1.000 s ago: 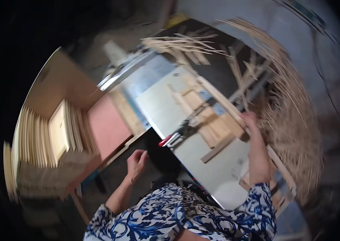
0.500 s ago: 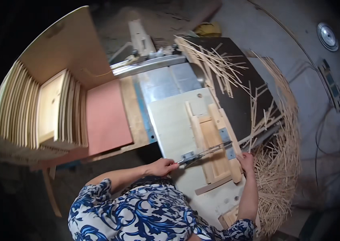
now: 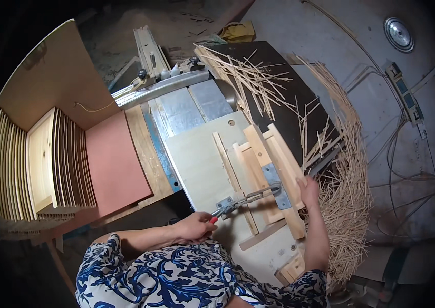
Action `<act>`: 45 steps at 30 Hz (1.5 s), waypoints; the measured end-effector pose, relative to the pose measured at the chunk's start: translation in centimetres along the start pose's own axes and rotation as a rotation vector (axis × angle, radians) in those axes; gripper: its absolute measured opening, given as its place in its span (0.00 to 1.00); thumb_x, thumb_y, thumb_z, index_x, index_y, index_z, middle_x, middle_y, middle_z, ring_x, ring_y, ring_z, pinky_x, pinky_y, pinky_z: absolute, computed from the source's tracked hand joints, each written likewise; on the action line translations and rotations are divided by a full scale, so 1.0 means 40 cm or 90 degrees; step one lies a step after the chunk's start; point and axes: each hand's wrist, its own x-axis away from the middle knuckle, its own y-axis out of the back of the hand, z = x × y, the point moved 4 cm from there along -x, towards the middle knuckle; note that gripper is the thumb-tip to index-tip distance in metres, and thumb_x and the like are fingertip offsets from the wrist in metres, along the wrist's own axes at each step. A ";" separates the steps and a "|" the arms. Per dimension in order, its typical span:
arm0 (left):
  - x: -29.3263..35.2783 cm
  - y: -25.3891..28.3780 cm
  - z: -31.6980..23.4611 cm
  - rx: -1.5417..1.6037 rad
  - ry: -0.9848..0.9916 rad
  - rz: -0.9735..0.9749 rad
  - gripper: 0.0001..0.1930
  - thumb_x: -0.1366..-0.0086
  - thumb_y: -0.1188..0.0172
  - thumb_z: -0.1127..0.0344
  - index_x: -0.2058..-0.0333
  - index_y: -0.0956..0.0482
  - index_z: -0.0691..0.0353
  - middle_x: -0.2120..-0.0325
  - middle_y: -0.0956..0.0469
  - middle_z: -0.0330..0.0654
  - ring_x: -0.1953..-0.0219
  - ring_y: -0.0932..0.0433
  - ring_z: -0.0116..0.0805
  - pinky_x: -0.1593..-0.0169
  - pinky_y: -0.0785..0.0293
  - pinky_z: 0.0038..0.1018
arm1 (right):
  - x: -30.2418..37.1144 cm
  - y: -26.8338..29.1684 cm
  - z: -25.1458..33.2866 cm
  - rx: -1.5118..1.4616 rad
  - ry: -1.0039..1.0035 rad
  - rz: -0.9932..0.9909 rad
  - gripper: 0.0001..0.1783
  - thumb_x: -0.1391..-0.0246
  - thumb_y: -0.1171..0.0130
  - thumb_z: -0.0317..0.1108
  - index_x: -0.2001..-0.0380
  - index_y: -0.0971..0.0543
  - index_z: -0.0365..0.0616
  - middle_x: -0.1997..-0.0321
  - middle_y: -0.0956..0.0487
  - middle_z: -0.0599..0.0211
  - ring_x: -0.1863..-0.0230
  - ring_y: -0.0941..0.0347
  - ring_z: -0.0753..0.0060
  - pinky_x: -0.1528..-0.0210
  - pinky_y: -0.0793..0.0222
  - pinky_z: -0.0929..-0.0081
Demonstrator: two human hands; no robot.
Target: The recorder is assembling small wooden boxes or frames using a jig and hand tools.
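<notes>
My left hand (image 3: 197,227) is closed round the red handle (image 3: 213,218) of a metal toggle clamp (image 3: 224,204). The clamp is fixed to a pale board (image 3: 197,154), and its arm reaches right to a wooden bar (image 3: 293,223) with metal plates. A small framed wooden panel (image 3: 284,154) lies tilted under this bar, sticking out on both sides. My right hand (image 3: 310,193) grips the panel's near right edge, thumb on top. Left of the panel, a narrow wooden strip (image 3: 227,167) stands apart from it with a gap between.
Many framed panels (image 3: 40,159) stand in a row at the left beside a pink board (image 3: 114,156). Thin wood offcuts (image 3: 340,226) heap at the right and on a dark tabletop (image 3: 268,66). A metal fence (image 3: 168,84) crosses the far end. Wood pieces (image 3: 292,269) lie near my right forearm.
The panel has shifted right, away from the narrow strip, with my right hand on it. My left hand has drawn slightly back with the clamp handle, now showing red. The whole view has shifted.
</notes>
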 end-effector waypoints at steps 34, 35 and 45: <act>0.528 0.139 0.044 -0.260 -0.555 -0.054 0.21 0.33 0.29 0.60 0.48 0.22 0.66 0.58 0.19 0.36 0.58 0.23 0.23 0.57 0.26 0.24 | 0.665 0.350 0.763 0.074 0.512 -0.053 0.14 0.46 0.28 0.31 0.61 0.22 0.38 0.70 0.22 0.58 0.69 0.25 0.64 0.62 0.28 0.69; 0.538 0.145 0.077 -0.256 -0.561 -0.069 0.21 0.33 0.29 0.60 0.48 0.22 0.66 0.58 0.19 0.36 0.58 0.23 0.23 0.57 0.26 0.24 | 0.660 0.348 0.795 0.087 0.527 -0.018 0.14 0.46 0.28 0.30 0.60 0.22 0.38 0.69 0.21 0.57 0.68 0.24 0.62 0.61 0.27 0.68; 0.845 0.353 0.344 0.366 -0.894 -0.367 0.15 0.27 0.38 0.65 0.46 0.22 0.67 0.54 0.17 0.42 0.54 0.18 0.28 0.49 0.19 0.27 | 0.575 0.071 1.184 -0.176 0.546 -0.360 0.17 0.37 0.35 0.34 0.48 0.19 0.36 0.59 0.17 0.60 0.62 0.20 0.66 0.54 0.22 0.70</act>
